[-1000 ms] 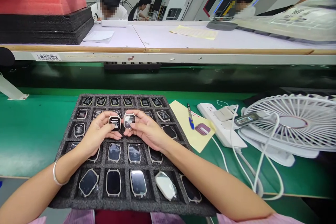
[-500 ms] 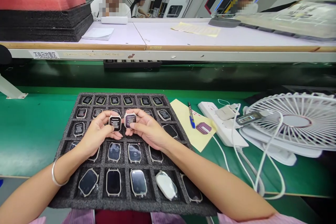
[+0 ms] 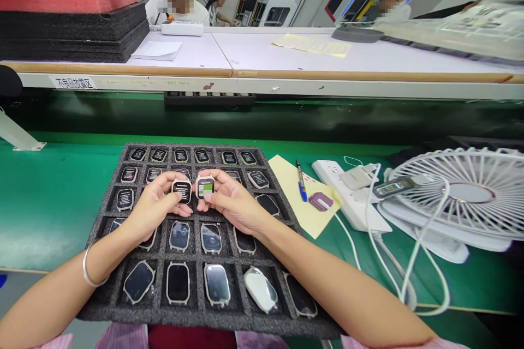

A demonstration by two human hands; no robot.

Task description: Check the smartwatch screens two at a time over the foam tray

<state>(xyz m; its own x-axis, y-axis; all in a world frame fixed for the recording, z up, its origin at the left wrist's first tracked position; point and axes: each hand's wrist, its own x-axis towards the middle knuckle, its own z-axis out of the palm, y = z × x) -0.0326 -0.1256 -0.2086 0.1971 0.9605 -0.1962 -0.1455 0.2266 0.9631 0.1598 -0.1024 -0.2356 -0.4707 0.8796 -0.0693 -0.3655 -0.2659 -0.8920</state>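
Two strapless smartwatches are held side by side above a black foam tray (image 3: 196, 323). My left hand (image 3: 153, 204) is closed on a smartwatch (image 3: 181, 192) whose dark screen carries lines of white text, with the thumb at its face. In my right hand (image 3: 233, 202) is another smartwatch (image 3: 205, 187); its screen shows a green and white picture, and my thumb touches its lower part. Below them, watch bodies lie in the tray's compartments, such as a dark-screened one (image 3: 178, 283) and one turned white side up (image 3: 261, 290). My hands and forearms hide some compartments.
Right of the tray are yellow paper (image 3: 286, 180), a marker (image 3: 302, 181), a purple pad (image 3: 320, 202), a white power strip (image 3: 347, 196), loose cables and a white fan (image 3: 470, 192). Foam blocks (image 3: 69, 32) are stacked on the shelf (image 3: 196, 54). Other people sit beyond.
The right-hand watch's screen has gone from lines of text to a green and white picture. My left thumb has shifted onto its watch's screen. The whole view has shifted slightly.
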